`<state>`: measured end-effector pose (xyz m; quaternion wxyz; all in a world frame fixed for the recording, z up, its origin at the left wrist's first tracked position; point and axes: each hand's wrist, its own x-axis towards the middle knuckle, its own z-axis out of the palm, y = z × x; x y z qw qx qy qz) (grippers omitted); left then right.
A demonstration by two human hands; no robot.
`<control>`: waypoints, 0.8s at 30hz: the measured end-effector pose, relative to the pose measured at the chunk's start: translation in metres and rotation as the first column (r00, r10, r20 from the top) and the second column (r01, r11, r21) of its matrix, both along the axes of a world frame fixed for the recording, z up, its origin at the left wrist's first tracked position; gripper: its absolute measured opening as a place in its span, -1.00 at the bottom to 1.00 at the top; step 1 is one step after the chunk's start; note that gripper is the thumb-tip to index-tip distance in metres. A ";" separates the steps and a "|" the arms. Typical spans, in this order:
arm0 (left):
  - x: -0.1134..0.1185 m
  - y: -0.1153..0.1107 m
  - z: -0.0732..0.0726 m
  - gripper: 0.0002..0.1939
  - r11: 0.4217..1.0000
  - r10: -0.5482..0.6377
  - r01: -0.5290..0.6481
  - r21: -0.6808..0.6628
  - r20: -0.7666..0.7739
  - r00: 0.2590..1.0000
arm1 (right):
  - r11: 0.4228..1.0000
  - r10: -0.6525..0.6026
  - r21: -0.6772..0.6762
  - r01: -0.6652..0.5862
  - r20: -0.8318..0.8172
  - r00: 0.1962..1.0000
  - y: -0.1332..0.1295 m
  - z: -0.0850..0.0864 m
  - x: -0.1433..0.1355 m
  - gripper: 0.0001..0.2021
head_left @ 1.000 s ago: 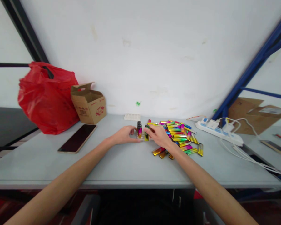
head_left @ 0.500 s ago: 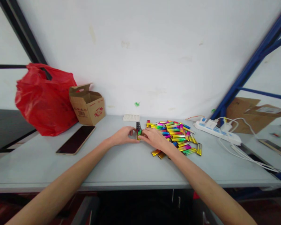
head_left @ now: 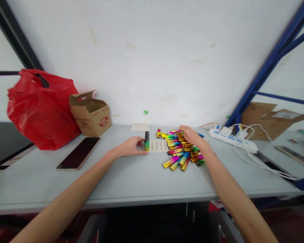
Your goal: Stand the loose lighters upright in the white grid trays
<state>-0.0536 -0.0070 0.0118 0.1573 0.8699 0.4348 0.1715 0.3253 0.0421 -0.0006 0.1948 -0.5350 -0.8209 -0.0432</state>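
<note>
My left hand (head_left: 131, 146) grips the left end of a white tray (head_left: 158, 145) with rows of round holes, its thumb along the near side and fingers at the far side. A row of lighters (head_left: 147, 145) with black tops and shiny green-and-yellow bodies stands upright in the tray's left end, beside that hand. My right hand (head_left: 191, 135) lies over a pile of shiny multicoloured lighters (head_left: 176, 151), its fingers stretched out to the left. The undersides of those fingers are hidden.
A second white tray (head_left: 140, 127) lies near the wall. At left are a phone (head_left: 78, 153), an opened cardboard box (head_left: 93, 116) and a red plastic bag (head_left: 42, 104). At right lie a power strip (head_left: 231, 139) with white cables and brown cardboard (head_left: 263, 119).
My right hand has moved from the upright lighters rightward onto the pile, uncovering the tray. Several pile lighters have shifted. My left hand stays at the tray's left end; the view has turned slightly.
</note>
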 end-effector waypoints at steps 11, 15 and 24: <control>0.010 -0.004 -0.004 -0.32 0.993 0.076 -0.074 0.091 -0.026 0.997 | 0.997 0.008 -0.073 -0.005 0.041 0.999 0.005 0.002 0.007 -0.74; 0.010 -0.003 -0.005 -0.33 0.993 0.081 -0.080 0.088 -0.005 0.997 | 0.999 0.036 0.008 -0.036 -0.052 0.998 0.002 0.003 0.007 -0.78; 0.003 -0.004 0.001 -0.28 0.999 0.038 -0.038 0.034 -0.007 0.999 | 0.996 0.002 -0.049 -0.068 -0.804 0.595 -0.012 0.016 -0.033 -0.61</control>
